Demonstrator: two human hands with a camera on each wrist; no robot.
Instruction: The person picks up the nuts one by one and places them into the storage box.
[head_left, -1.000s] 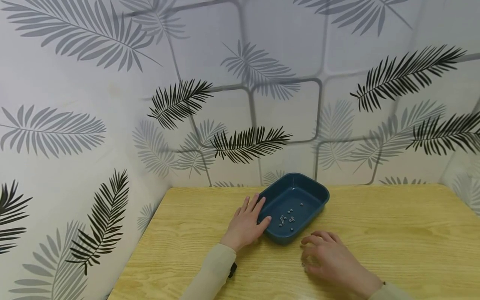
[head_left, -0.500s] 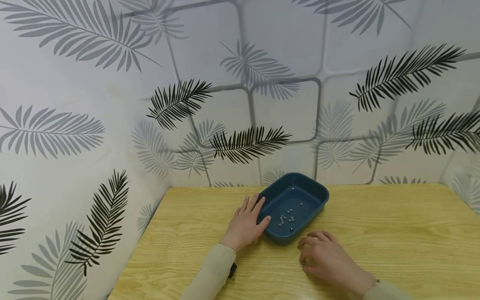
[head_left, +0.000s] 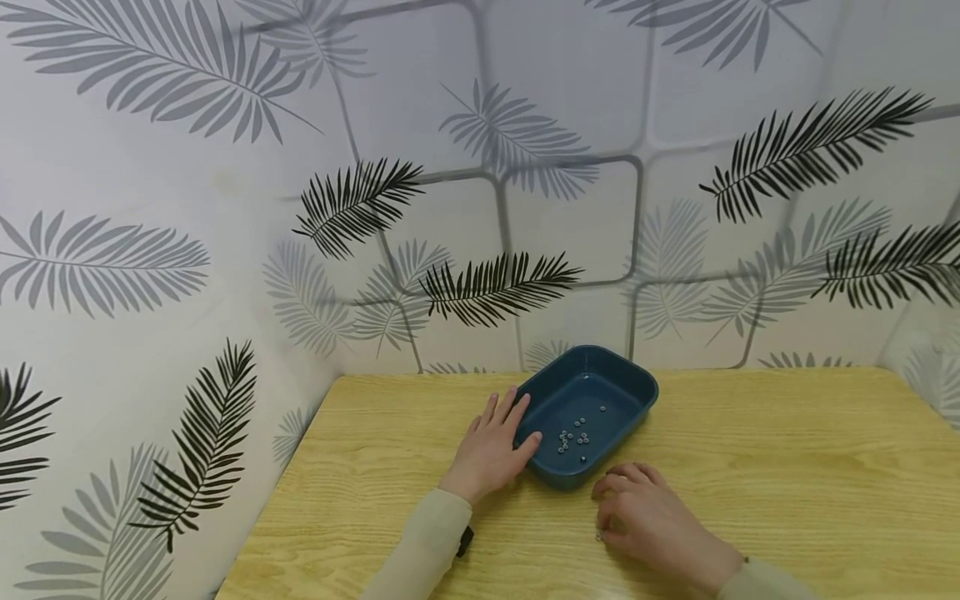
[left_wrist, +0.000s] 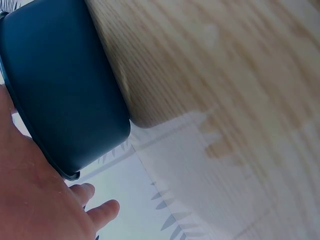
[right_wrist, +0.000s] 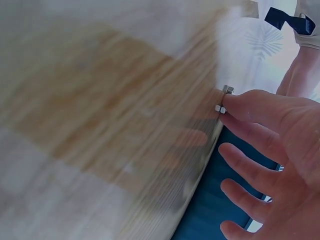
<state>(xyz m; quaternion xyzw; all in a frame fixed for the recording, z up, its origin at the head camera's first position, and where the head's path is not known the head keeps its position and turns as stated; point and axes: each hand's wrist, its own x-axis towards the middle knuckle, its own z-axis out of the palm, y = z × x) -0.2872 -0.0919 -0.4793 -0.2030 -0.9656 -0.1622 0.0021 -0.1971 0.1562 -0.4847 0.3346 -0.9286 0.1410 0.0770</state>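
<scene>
A dark blue rectangular dish (head_left: 555, 404) sits on the wooden table, and several small metal nuts (head_left: 565, 442) lie scattered on its floor. My left hand (head_left: 486, 450) rests against the dish's left side, fingers spread and fairly straight, with the thumb reaching over the rim. Just in front of the dish, my right hand (head_left: 656, 521) is low over the table. Its thumb and index finger come together at two small hex nuts, one nut (right_wrist: 220, 109) between the tips and another nut (right_wrist: 228, 89) at the thumb's far side. The other right fingers are loosely bent.
The light wooden table (head_left: 787, 467) reaches back to a wall (head_left: 570, 225) with a leaf pattern. A black band (head_left: 466, 540) shows at the left sleeve.
My right hand has slid slightly left across the table, and the small nut at its thumb tip has shifted with it. The left hand and the dish stay in place.
</scene>
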